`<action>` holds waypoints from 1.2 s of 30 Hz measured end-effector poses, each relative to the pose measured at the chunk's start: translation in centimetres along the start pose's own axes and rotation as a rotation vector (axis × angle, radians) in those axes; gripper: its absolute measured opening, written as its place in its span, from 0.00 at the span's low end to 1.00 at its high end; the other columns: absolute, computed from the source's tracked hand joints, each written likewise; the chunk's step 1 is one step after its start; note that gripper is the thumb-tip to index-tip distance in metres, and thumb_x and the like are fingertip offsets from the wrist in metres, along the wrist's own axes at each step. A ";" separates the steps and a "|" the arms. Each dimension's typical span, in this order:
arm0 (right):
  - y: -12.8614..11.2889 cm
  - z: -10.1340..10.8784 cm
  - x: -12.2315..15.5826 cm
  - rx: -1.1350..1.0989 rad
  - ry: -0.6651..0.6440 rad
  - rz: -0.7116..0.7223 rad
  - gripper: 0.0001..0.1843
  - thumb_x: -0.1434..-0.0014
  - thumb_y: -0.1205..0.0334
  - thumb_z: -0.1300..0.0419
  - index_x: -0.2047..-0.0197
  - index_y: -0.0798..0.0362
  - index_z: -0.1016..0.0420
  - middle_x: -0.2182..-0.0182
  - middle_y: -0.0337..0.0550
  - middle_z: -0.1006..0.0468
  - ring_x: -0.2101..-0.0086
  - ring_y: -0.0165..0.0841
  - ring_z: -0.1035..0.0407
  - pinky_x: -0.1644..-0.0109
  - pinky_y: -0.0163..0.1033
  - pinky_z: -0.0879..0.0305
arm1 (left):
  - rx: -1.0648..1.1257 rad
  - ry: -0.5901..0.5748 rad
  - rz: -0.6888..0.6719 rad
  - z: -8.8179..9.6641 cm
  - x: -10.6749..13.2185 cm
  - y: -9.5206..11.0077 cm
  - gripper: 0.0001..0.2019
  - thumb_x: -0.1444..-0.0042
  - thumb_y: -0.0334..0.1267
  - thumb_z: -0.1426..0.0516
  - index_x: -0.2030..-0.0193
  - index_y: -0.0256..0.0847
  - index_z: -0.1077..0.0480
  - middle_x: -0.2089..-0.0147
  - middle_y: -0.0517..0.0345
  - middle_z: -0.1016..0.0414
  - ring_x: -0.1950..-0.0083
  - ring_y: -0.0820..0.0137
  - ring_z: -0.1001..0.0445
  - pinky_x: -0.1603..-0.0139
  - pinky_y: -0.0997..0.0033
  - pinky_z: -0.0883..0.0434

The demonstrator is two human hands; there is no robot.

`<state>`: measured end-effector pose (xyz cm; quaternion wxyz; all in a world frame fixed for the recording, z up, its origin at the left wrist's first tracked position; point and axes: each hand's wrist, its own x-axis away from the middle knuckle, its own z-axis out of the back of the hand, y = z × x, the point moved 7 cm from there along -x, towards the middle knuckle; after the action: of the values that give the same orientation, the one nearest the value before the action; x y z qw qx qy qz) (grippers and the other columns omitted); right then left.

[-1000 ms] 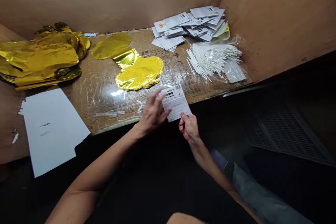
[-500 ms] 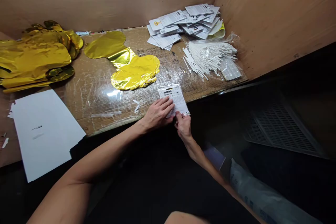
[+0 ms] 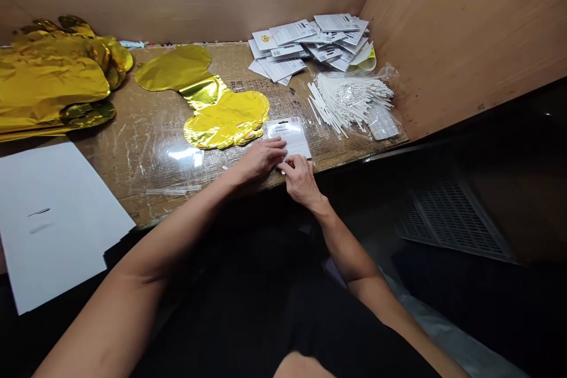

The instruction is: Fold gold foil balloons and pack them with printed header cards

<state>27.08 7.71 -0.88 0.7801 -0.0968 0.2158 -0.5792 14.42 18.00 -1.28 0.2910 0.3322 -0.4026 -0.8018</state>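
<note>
A flat clear packet with a printed white card lies on the front edge of the table, its hang hole toward the back. My left hand rests on the packet's left side, fingers stretched over it. At the packet's lower edge, my right hand is closed in a pinch, thumb and forefinger together. A small white bit shows by those fingertips; what it is, I cannot tell. Just behind my left hand lies a stack of gold foil balloons, flat and uninflated.
More gold foil balloons are heaped at the left. White sheets overhang the front edge. At the back right sit a pile of packed cards and a bag of white sticks. Wooden panels stand behind and right.
The packet has moved back onto the table and lies flatter. Both hands went along with it, and the right hand now pinches nearer the packet's lower left corner. The view has shifted slightly.
</note>
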 end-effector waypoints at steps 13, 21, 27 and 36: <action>1.2 1.6 -0.9 -0.354 0.020 0.022 0.11 0.25 0.60 0.49 0.56 0.50 0.27 0.58 0.48 0.23 0.56 0.41 0.29 0.45 0.50 0.37 | -0.054 -0.061 -0.056 -0.7 0.7 0.0 0.09 0.35 0.47 0.38 0.59 0.50 0.16 0.46 0.47 0.16 0.35 0.54 0.23 0.26 0.52 0.34; 0.6 3.0 0.5 -0.297 -0.025 0.067 0.09 0.27 0.61 0.43 0.55 0.52 0.21 0.58 0.48 0.25 0.56 0.41 0.30 0.47 0.47 0.36 | -0.099 -0.141 -0.100 -0.9 0.9 0.4 0.08 0.36 0.44 0.39 0.59 0.51 0.15 0.47 0.49 0.15 0.36 0.56 0.22 0.27 0.54 0.33; -1.2 -0.8 -2.2 0.058 -0.217 0.177 0.11 0.24 0.64 0.49 0.55 0.54 0.25 0.49 0.57 0.24 0.50 0.48 0.35 0.44 0.53 0.41 | -0.217 -0.131 -0.102 -1.2 1.3 -0.4 0.17 0.37 0.35 0.41 0.46 0.53 0.16 0.35 0.51 0.20 0.28 0.56 0.27 0.25 0.50 0.36; 6.3 4.6 4.6 -0.597 -0.018 -0.270 0.17 0.25 0.45 0.48 0.58 0.48 0.29 0.75 0.35 0.35 0.75 0.33 0.42 0.67 0.40 0.37 | -0.212 -0.124 -0.177 -0.9 1.5 -0.1 0.12 0.33 0.40 0.41 0.53 0.53 0.14 0.39 0.52 0.17 0.31 0.57 0.24 0.29 0.54 0.34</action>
<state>35.67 4.87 -0.41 0.6353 -0.3543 0.3544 -0.5876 14.18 16.50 -2.22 0.2271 0.2836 -0.3020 -0.8814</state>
